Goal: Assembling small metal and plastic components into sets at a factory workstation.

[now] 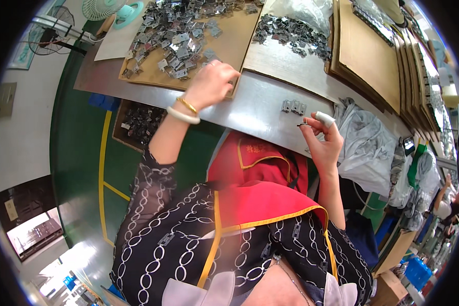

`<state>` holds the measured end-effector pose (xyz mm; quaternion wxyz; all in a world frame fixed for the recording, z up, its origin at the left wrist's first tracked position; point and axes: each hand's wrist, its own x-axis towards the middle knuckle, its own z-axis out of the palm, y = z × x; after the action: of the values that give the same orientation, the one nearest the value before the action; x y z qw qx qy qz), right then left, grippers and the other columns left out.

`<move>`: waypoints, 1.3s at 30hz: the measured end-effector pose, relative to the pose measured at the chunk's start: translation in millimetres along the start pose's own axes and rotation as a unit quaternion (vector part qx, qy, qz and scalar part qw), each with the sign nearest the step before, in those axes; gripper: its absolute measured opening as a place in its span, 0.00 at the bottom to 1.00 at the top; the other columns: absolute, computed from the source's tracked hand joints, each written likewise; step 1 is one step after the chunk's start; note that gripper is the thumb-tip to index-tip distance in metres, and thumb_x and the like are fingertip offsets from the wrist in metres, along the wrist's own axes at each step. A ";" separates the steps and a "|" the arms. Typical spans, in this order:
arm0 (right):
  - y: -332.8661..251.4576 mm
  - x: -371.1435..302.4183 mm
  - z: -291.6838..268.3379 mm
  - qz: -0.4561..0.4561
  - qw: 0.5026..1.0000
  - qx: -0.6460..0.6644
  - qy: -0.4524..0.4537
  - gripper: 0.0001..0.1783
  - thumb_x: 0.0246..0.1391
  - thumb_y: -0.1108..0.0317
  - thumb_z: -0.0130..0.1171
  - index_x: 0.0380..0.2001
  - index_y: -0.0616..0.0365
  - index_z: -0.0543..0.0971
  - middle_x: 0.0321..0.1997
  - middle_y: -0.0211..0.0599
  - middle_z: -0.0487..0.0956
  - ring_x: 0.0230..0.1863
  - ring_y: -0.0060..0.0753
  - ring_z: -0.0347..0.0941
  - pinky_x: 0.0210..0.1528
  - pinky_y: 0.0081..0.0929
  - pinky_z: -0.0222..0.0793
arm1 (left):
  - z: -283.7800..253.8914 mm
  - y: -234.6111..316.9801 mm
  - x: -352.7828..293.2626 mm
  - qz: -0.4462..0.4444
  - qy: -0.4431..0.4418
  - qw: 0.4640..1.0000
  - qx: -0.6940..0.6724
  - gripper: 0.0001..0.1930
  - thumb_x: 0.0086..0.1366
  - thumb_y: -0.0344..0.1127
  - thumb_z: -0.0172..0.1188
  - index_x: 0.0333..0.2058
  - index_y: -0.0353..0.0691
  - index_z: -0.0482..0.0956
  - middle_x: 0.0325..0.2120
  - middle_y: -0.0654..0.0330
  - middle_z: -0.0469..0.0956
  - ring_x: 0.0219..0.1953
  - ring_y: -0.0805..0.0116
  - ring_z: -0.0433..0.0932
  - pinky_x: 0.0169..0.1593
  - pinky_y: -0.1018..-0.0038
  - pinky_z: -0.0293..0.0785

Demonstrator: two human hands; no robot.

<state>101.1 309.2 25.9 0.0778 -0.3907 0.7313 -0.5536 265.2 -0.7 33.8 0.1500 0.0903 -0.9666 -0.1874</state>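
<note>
Small dark metal part (303,124) pinched at the fingertips of the right hand (324,143), just off the near edge of the grey worktable (250,107), raised close for handling; white finger cot (325,119) on one finger, likely against sharp edges. Short row of finished metal clips (294,107) laid on the table just beyond, within easy reach. Left hand (211,84) curled, fingers down at the edge of a cardboard sheet (234,43), whether gripping anything cannot be told. Heap of loose metal pieces (181,35) spread there for picking. Second pile (293,33) farther right.
</note>
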 end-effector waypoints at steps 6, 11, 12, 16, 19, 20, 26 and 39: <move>0.0 -8.7 2.4 -0.001 1.000 -0.004 -0.009 0.19 0.52 0.79 0.71 0.48 0.64 0.80 0.39 0.35 0.87 0.34 0.14 0.76 0.38 0.17 0.71 | 0.5 -27.4 14.0 -0.032 -0.177 0.983 0.035 0.13 0.55 0.31 0.70 0.41 0.42 0.87 0.38 0.53 0.86 0.48 0.51 0.80 0.55 0.61 0.77; 7.5 -12.4 -2.8 0.028 0.999 0.017 -0.008 0.19 0.52 0.79 0.71 0.48 0.64 0.80 0.41 0.36 0.87 0.37 0.16 0.79 0.39 0.17 0.72 | -2.3 -30.1 29.4 0.001 -0.116 0.989 0.089 0.13 0.62 0.40 0.55 0.29 0.41 0.86 0.31 0.46 0.84 0.41 0.45 0.82 0.49 0.54 0.79; 8.0 -11.7 -1.6 0.026 0.999 0.020 -0.009 0.19 0.52 0.79 0.71 0.48 0.64 0.80 0.41 0.36 0.87 0.37 0.16 0.79 0.39 0.17 0.72 | -1.8 -37.0 35.8 -0.001 -0.115 0.989 0.092 0.13 0.62 0.40 0.55 0.29 0.41 0.86 0.31 0.46 0.84 0.41 0.45 0.82 0.49 0.54 0.79; 8.5 -9.5 1.0 0.013 1.000 0.018 -0.011 0.19 0.52 0.80 0.71 0.48 0.64 0.80 0.42 0.36 0.87 0.39 0.18 0.80 0.41 0.18 0.73 | -1.6 -42.4 68.4 -0.060 -0.214 0.966 0.134 0.12 0.65 0.41 0.56 0.32 0.44 0.87 0.33 0.47 0.84 0.40 0.45 0.83 0.48 0.54 0.79; 6.8 -9.2 2.8 -0.010 1.000 0.018 -0.011 0.19 0.52 0.80 0.71 0.48 0.65 0.80 0.42 0.37 0.87 0.39 0.19 0.81 0.41 0.18 0.74 | -1.4 -43.1 77.0 -0.090 -0.216 0.967 0.099 0.17 0.69 0.51 0.58 0.40 0.43 0.86 0.39 0.49 0.85 0.43 0.45 0.83 0.50 0.54 0.78; 5.9 -10.8 0.9 -0.018 1.000 0.016 -0.011 0.19 0.52 0.80 0.70 0.48 0.65 0.79 0.42 0.37 0.87 0.40 0.19 0.81 0.41 0.18 0.74 | 0.8 -43.7 74.9 -0.087 -0.216 0.967 0.099 0.17 0.69 0.51 0.58 0.40 0.43 0.86 0.39 0.49 0.85 0.43 0.45 0.83 0.50 0.54 0.78; 33.6 -26.1 -15.9 0.065 0.997 0.032 0.023 0.19 0.53 0.81 0.70 0.49 0.65 0.79 0.42 0.37 0.86 0.41 0.21 0.82 0.41 0.18 0.74 | -7.7 -38.8 33.0 -0.047 -0.084 0.988 0.119 0.27 0.54 0.54 0.74 0.42 0.38 0.81 0.36 0.50 0.83 0.44 0.50 0.81 0.48 0.58 0.76; 45.7 -11.8 -15.9 0.054 0.997 0.049 0.040 0.20 0.55 0.80 0.69 0.51 0.66 0.78 0.43 0.39 0.86 0.41 0.20 0.81 0.43 0.18 0.74 | 20.3 -17.2 8.0 -0.092 0.181 0.978 0.046 0.10 0.66 0.39 0.64 0.39 0.40 0.86 0.36 0.55 0.85 0.46 0.54 0.81 0.55 0.54 0.72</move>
<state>78.4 332.6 -11.8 0.0980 -0.3238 0.7258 -0.5989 253.1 -11.4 11.2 0.3005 0.2181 -0.9184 -0.1366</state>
